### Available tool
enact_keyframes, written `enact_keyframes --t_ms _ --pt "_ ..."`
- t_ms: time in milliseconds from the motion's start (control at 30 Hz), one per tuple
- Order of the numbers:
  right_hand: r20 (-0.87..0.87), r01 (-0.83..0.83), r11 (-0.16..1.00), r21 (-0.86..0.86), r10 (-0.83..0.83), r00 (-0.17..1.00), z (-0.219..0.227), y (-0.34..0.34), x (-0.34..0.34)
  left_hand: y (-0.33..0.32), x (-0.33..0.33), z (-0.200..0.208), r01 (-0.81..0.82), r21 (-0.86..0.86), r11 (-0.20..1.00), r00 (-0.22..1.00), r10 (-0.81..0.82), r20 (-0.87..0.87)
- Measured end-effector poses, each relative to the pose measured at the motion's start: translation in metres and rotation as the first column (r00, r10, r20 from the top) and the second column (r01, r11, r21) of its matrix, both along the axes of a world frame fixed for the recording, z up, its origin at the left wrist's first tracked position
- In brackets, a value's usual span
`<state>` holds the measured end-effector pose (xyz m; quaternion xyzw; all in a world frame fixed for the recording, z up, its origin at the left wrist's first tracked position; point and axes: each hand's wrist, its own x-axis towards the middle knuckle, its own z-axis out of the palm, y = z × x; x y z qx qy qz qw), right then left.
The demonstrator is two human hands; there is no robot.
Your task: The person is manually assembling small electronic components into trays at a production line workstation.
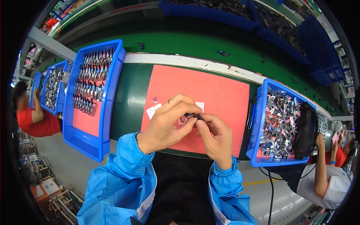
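Over the red mat (168, 80), my left hand (167, 122) and my right hand (217, 138) meet, their fingertips closed on one small dark piece (199, 116). It looks black with a bit of metal; fingers cover most of it, so its kind is unclear. Under and beside my left hand lie a white paper card (152, 111) with markings and another pale card (200, 105), partly hidden. A tiny dark bit (155, 100) rests on the mat above the first card.
To the left, a blue tray (107, 129) holds rows of small metal pieces with coloured parts. At right, a blue bin (257, 150) contains a loose heap of similar pieces. Scattered pieces (224, 53) lie on the green conveyor belt (180, 41) beyond. Co-workers sit on both sides.
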<state>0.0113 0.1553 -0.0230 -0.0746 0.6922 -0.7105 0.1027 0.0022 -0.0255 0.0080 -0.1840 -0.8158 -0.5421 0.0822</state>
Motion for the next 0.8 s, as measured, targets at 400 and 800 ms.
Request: enact_keyframes --t_ms 400,800 --pt "0.06 0.102 0.99 -0.098 -0.097 0.993 -0.006 -0.028 0.012 -0.008 0.015 -0.026 -0.126 0.589 0.799 0.908 -0.147 0.393" --pt "-0.035 0.086 0.99 -0.113 -0.09 0.995 -0.002 -0.022 0.002 -0.015 0.012 -0.013 -0.217 0.064 0.974 0.976 0.216 0.02"
